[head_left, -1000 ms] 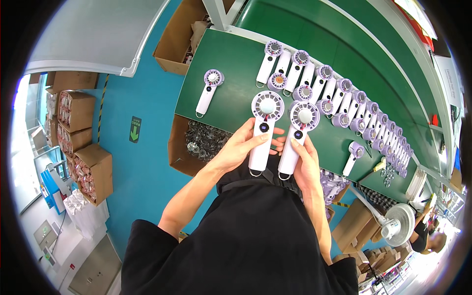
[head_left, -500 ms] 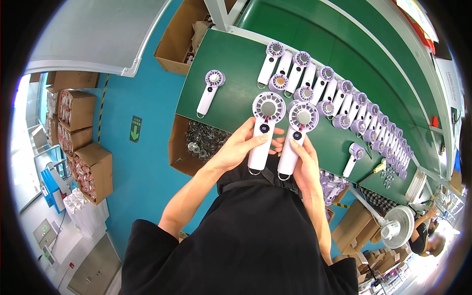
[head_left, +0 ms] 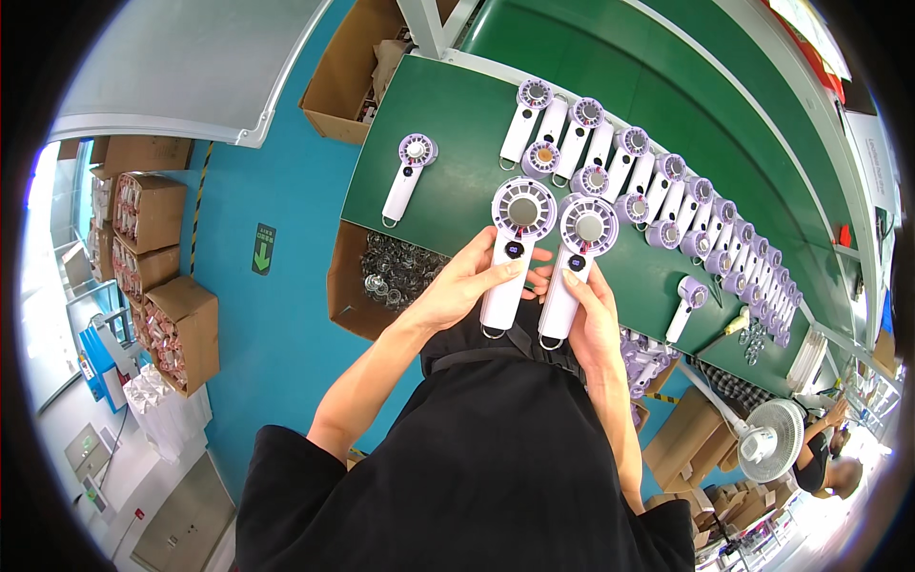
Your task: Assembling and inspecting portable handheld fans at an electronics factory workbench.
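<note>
My left hand (head_left: pixel 477 275) is closed round the white handle of a handheld fan (head_left: pixel 515 248) with a round purple-rimmed head. A second handheld fan (head_left: pixel 575 257) of the same kind is gripped in my right hand (head_left: pixel 596 310). Both are upright side by side, heads away from me, small dark displays lit and metal loops at the lower ends. Beyond them, a long row of similar fans (head_left: pixel 632 143) lies along the far side of the green table (head_left: pixel 457 105). One lone fan (head_left: pixel 408 181) lies to the left, and another fan (head_left: pixel 686 307) lies to the right.
An open carton of clear plastic parts (head_left: pixel 391 272) stands by the table's near left edge. More purple fan parts (head_left: pixel 643 360) sit below the table at right. A white pedestal fan (head_left: pixel 770 439) and a person (head_left: pixel 829 467) are farther right. Stacked cartons (head_left: pixel 176 334) stand on the left.
The fan in my left hand has shifted very slightly to the right at its head. My right hand and its fan look unmoved.
</note>
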Action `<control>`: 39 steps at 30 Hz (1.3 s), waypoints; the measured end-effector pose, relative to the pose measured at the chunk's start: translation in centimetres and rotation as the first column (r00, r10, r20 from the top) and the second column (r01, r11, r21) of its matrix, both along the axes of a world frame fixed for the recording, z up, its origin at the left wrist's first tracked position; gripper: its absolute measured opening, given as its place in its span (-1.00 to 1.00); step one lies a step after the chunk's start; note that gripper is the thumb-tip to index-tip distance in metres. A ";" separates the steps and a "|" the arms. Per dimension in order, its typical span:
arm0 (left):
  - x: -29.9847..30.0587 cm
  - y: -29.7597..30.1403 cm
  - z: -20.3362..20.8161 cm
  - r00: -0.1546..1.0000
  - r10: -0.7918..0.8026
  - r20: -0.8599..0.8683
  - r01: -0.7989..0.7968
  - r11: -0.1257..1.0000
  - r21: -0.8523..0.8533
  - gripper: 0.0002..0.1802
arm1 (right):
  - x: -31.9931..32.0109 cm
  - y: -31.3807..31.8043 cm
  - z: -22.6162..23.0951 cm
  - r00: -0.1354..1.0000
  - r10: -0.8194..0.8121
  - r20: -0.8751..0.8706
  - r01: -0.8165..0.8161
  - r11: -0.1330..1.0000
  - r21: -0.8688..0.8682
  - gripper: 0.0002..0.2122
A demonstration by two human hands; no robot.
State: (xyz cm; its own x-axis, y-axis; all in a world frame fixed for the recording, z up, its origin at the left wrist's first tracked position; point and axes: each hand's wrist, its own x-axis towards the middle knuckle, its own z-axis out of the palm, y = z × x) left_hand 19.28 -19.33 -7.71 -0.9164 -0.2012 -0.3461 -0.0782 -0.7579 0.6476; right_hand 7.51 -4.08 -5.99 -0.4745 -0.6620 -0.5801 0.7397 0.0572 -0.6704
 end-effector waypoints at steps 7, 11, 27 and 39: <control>0.0 0.1 0.0 1.000 -0.012 0.000 0.012 1.000 -0.016 -0.52 | 0.1 0.1 -0.1 1.000 -0.010 0.004 0.010 1.000 0.005 -0.73; 0.0 0.0 0.1 1.000 0.000 0.014 0.000 1.000 -0.013 -0.55 | 0.3 -0.1 -0.1 1.000 -0.005 -0.001 0.005 1.000 0.017 -0.72; 0.1 -6.7 -20.1 0.732 0.526 0.433 0.169 0.475 -0.864 -0.50 | 0.9 -6.0 -17.6 0.958 0.164 -0.234 -0.068 0.926 0.371 -0.50; 0.3 -7.2 -20.2 0.750 0.604 0.269 0.280 0.078 -0.957 -0.39 | 2.2 -11.7 -20.4 0.762 0.416 -0.496 -0.058 0.807 0.588 -0.45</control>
